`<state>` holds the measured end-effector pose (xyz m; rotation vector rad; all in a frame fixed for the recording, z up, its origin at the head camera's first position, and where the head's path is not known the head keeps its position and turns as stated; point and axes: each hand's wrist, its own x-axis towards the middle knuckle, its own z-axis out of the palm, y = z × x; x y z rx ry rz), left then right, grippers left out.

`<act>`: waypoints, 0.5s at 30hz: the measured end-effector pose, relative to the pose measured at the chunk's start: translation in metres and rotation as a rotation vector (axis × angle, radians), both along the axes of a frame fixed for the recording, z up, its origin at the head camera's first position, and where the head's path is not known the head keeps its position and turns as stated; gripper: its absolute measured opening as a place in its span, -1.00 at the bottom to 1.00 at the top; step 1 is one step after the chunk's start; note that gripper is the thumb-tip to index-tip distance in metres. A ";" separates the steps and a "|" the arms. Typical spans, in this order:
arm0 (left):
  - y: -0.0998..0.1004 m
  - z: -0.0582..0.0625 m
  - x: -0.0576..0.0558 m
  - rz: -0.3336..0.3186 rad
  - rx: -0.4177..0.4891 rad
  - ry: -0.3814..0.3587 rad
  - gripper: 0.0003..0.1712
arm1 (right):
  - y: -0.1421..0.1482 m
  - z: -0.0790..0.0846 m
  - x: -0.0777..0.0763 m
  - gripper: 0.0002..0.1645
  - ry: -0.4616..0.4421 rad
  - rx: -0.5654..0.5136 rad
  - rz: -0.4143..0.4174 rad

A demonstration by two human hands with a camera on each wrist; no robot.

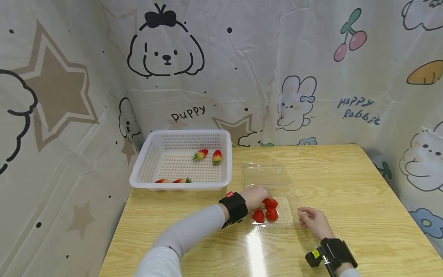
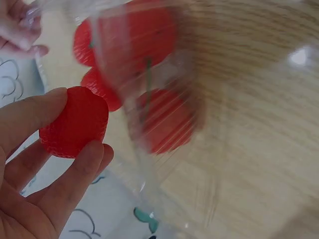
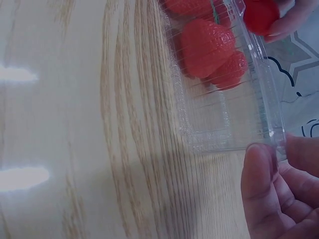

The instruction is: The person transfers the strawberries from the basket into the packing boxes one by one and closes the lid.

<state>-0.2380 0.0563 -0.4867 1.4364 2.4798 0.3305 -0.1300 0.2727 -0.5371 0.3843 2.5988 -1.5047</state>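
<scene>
Between its thumb and fingers, my left hand [image 1: 256,197] holds a red strawberry [image 2: 75,122] at the clear plastic clamshell box [image 1: 285,211]. Several other strawberries [image 3: 207,47] lie inside the box, grouped toward its left side. The box's lid [image 1: 264,175] is folded back, away from me. At the right end of the box, my right hand [image 1: 315,222] pinches the rim near a corner with thumb and finger. In the left wrist view, the clear box wall blurs the strawberries behind it.
A white perforated basket [image 1: 226,169] stands at the back left with several strawberries [image 1: 200,154] in it. Box and basket are on a wood-grain table [image 1: 346,181]. A printed curtain [image 1: 242,77] hangs behind and along both sides.
</scene>
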 end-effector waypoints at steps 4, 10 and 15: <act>0.002 -0.010 0.005 0.001 -0.032 0.036 -0.75 | -0.001 0.000 0.000 -0.59 0.000 -0.002 -0.003; 0.006 -0.017 0.010 -0.003 -0.082 0.182 -0.80 | -0.001 0.001 0.000 -0.59 -0.002 0.004 -0.001; 0.009 -0.021 0.017 -0.047 -0.169 0.390 -0.83 | -0.001 0.001 -0.001 -0.59 -0.011 -0.003 -0.008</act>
